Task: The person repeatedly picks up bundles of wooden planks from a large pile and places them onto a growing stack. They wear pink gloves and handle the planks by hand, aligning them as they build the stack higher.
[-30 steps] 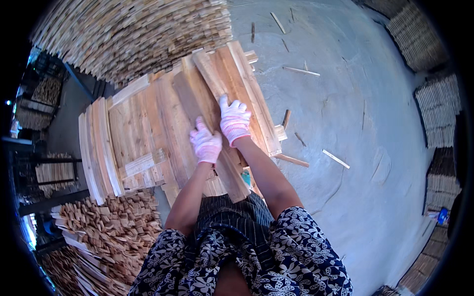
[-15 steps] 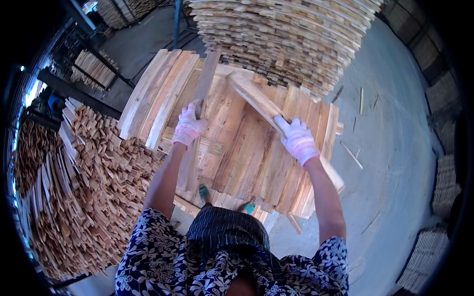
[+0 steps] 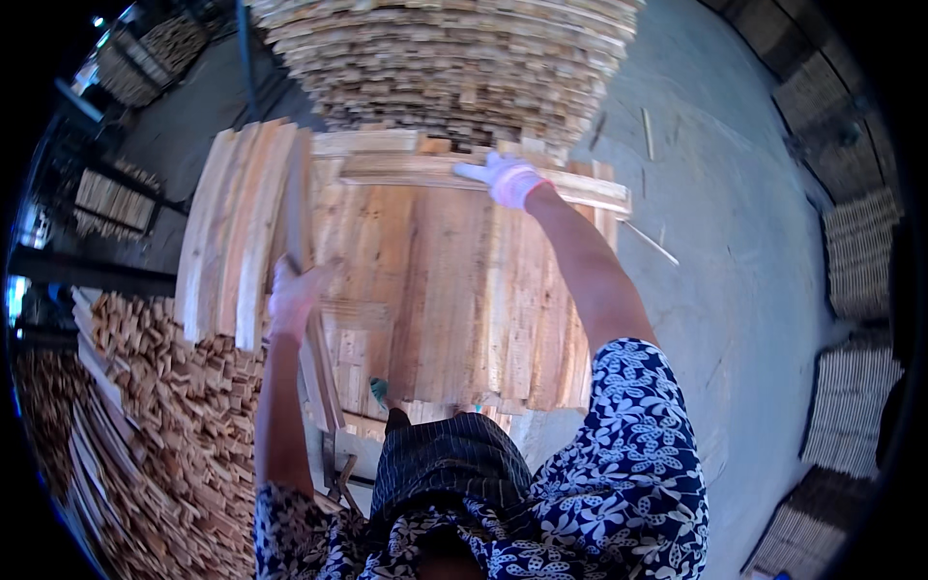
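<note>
Gripping a lengthwise board (image 3: 321,377) near the left edge of the stack (image 3: 449,290) with a blurred left hand (image 3: 298,298), and, with the right hand (image 3: 507,180), a crosswise board (image 3: 406,171) along the far edge.

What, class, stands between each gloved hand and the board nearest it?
Nothing visible does. The right hand is on the crosswise board. The left hand overlaps the narrow lengthwise board at the person's left, though blur hides its exact contact.
</note>
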Tool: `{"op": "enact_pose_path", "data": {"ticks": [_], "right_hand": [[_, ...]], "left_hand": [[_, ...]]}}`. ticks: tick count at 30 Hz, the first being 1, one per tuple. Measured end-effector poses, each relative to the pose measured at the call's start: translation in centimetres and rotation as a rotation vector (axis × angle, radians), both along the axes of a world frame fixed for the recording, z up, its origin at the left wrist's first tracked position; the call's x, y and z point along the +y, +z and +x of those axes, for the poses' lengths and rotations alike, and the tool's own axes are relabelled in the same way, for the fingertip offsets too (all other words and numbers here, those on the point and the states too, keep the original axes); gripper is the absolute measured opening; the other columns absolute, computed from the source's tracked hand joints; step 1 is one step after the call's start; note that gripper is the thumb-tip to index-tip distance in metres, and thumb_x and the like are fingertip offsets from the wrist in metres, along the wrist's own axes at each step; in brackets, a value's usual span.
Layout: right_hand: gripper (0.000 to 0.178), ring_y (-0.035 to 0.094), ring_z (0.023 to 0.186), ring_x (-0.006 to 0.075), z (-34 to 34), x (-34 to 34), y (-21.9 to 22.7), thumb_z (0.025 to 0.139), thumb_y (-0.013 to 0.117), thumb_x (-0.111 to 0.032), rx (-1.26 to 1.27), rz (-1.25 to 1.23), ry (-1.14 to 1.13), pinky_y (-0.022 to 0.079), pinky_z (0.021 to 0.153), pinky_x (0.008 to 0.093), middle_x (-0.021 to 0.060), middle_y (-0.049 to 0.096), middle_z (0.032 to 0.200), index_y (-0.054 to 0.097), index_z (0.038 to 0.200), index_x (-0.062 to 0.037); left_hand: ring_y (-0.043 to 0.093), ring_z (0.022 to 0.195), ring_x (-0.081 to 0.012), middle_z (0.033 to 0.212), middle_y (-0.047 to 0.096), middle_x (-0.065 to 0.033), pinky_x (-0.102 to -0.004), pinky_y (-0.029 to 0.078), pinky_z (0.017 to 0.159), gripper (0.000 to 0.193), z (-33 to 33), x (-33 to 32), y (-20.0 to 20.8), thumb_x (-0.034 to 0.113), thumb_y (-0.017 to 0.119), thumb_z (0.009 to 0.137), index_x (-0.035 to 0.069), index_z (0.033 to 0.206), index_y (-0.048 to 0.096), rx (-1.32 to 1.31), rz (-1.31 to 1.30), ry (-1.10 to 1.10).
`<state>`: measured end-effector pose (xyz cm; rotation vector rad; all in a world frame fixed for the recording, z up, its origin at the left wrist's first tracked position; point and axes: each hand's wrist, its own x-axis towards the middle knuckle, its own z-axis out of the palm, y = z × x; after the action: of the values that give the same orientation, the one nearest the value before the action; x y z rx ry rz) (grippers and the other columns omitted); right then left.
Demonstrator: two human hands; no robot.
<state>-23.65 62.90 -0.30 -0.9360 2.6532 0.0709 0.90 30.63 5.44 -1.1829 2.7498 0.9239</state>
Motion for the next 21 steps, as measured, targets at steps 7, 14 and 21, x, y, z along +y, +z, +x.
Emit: {"op": "enact_pose_path", "data": {"ticks": [7, 14, 21], "right_hand": [[0.088, 0.049, 0.138, 0.0387, -0.2, -0.3, -0.4, 0.089, 0.057, 0.006, 0.018, 0.026, -0.035, 0.041, 0.111, 0.0553, 0.0173, 0.043, 0.153, 0.032, 0.157, -0.0449], [0.085, 0.054, 0.130, 0.0445, -0.4, 0.4, -2.0, 0.091, 0.047, 0.006, 0.137, -0.009, 0.079, 0.048, 0.106, 0.0499, 0.0279, 0.046, 0.147, 0.030, 0.158, -0.0428], [0.059, 0.055, 0.125, 0.0456, 3.3, 1.9, 0.0, 0.095, 0.052, -0.018, 0.312, 0.017, 0.101, 0.046, 0.102, 0.0557, 0.0286, 0.051, 0.142, 0.044, 0.152, -0.0281]], "left_hand": [[0.064, 0.097, -0.0226, 0.103, 0.065, -0.0052, -0.0407, 0.052, 0.091, 0.048, 14.8, -0.7, -1.5, 0.021, 0.080, 0.082, 0.008, 0.123, 0.060, 0.648, 1.096, 0.179], [0.065, 0.103, -0.0274, 0.111, 0.067, -0.0106, -0.0436, 0.052, 0.098, 0.042, 28.1, 6.9, -10.0, 0.028, 0.078, 0.087, 0.005, 0.118, 0.064, 0.412, 1.606, 0.595], [0.057, 0.125, -0.0335, 0.128, 0.056, -0.0222, -0.0500, 0.048, 0.111, 0.062, 27.0, 17.6, -12.4, 0.042, 0.065, 0.098, -0.004, 0.134, 0.048, 0.090, 1.940, 0.397]]}}
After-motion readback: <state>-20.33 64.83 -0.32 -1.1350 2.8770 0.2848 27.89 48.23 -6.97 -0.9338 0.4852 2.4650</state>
